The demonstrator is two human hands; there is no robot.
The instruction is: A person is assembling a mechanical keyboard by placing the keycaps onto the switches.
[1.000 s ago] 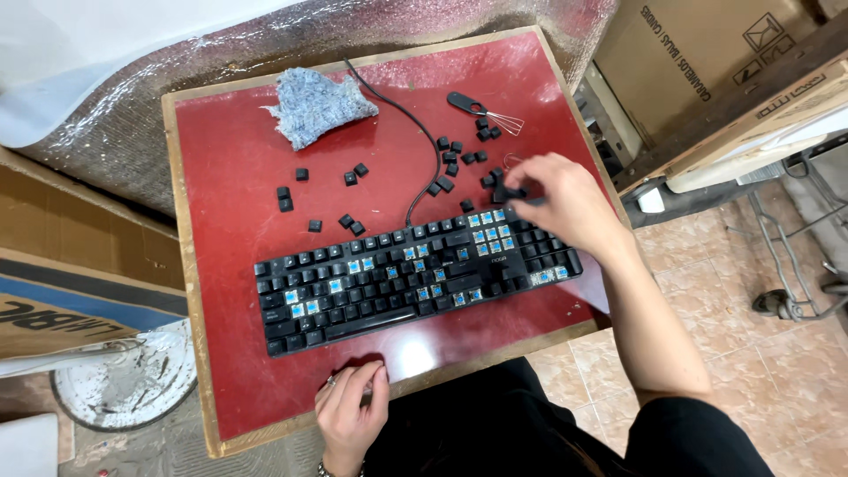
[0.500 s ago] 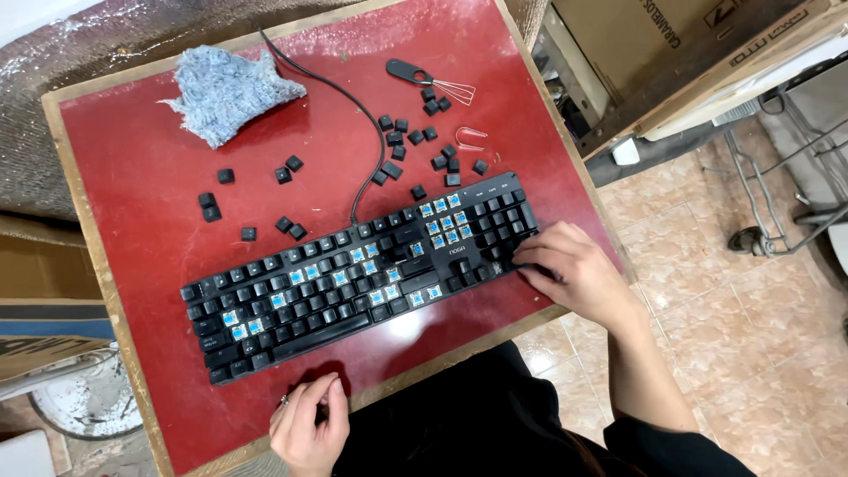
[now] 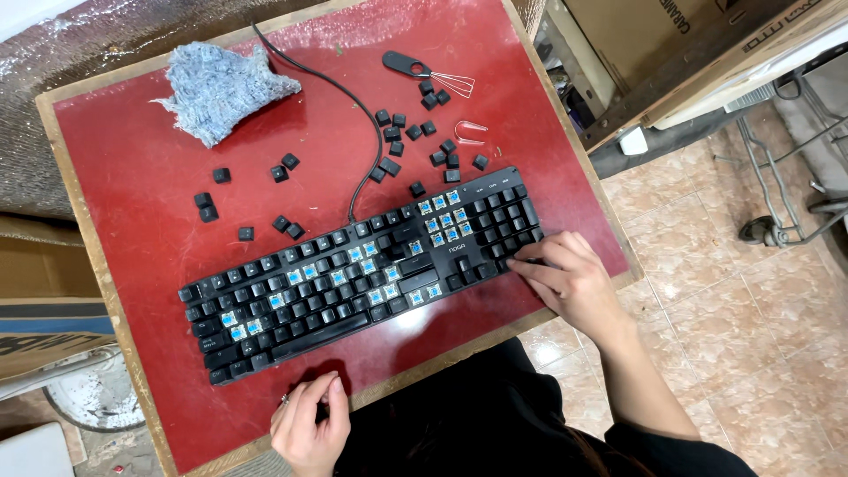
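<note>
Keyboard [image 3: 353, 274], black, many caps off, blue switches

matt plastic keyboard [image 3: 353, 274], glossy red tabletop [image 3: 132, 177]

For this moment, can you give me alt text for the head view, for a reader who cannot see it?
A black keyboard with several caps off, blue switches showing, lies on a red table. The right hand rests on the keyboard's right end and the left hand on the table's near edge. Loose keycaps, a cloth and a keycap puller lie beyond.
</note>
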